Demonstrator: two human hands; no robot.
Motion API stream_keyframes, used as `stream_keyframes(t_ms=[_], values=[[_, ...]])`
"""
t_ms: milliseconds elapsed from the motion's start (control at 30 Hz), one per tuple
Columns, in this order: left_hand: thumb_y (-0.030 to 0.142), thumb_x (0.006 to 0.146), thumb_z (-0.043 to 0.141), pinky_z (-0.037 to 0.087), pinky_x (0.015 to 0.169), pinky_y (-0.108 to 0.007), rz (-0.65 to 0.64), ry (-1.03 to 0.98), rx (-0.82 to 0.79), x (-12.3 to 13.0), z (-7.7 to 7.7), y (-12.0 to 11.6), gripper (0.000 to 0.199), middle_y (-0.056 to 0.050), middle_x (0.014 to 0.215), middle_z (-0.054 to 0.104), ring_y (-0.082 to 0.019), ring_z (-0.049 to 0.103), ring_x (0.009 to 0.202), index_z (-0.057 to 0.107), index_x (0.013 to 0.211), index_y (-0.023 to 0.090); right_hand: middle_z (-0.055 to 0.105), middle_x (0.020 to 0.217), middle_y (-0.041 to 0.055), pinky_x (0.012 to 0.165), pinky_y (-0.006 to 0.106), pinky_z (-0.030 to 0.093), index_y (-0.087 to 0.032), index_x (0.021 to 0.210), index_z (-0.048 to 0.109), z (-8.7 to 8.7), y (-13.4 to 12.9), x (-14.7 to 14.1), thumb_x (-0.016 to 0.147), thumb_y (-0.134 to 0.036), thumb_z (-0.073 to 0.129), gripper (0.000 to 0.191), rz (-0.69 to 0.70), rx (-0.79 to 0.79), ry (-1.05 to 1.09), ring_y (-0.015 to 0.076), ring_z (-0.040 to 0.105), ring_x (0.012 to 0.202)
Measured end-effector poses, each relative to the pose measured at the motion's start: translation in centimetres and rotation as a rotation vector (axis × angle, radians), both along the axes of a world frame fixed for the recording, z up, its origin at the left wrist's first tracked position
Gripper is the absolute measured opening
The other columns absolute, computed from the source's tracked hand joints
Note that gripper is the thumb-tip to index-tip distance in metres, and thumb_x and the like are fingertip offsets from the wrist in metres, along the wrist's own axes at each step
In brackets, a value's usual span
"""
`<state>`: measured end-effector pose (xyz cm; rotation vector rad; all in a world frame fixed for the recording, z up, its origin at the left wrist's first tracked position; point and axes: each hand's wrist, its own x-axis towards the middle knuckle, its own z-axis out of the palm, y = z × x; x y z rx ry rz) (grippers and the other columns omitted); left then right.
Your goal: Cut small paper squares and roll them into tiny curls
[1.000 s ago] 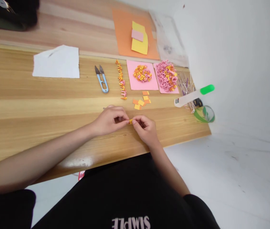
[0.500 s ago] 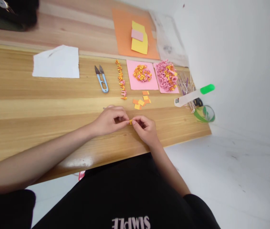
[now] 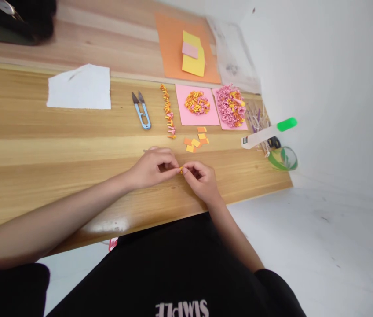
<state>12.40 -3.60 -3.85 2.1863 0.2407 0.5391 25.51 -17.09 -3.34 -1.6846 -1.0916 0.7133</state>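
My left hand point(image 3: 156, 168) and my right hand point(image 3: 202, 180) meet over the front part of the table. Between their thumbs and fingertips they pinch a small yellow-orange paper piece point(image 3: 181, 170), mostly covered by the fingers. Just beyond lie several small orange and yellow paper strips point(image 3: 195, 142). Farther back runs a row of little orange and pink paper pieces point(image 3: 167, 112). To its right a pink sheet point(image 3: 184, 118) bears a heap of tiny orange and pink pieces point(image 3: 197, 103), and beside that is a larger, mostly pink heap point(image 3: 229, 105).
Blue thread snips point(image 3: 143, 112) lie left of the row, points away from me. White paper point(image 3: 79, 88) is farther left. A glue bottle with a green cap point(image 3: 268, 133) leans across thin strips near a green-banded glass point(image 3: 283, 158). An orange sheet point(image 3: 170, 48) lies at the back.
Both hands keep the same pinch on the small paper piece, with hardly any finger movement. The whole view has shifted very slightly.
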Motion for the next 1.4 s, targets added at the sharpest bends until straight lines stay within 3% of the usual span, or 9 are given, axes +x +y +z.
stream_keyframes(t_ms=[1400], values=[[0.032, 0.084, 0.063, 0.041, 0.063, -0.026, -0.005, -0.006, -0.028, -0.08, -0.1, 0.03, 0.02, 0.002, 0.062, 0.06, -0.011, 0.054, 0.059, 0.062, 0.069, 0.017, 0.065, 0.065, 0.0003, 0.049, 0.024, 0.04, -0.019, 0.077, 0.068, -0.14, -0.17, 0.3, 0.082, -0.027, 0.059, 0.013, 0.041, 0.048, -0.063, 0.0104, 0.052, 0.052]])
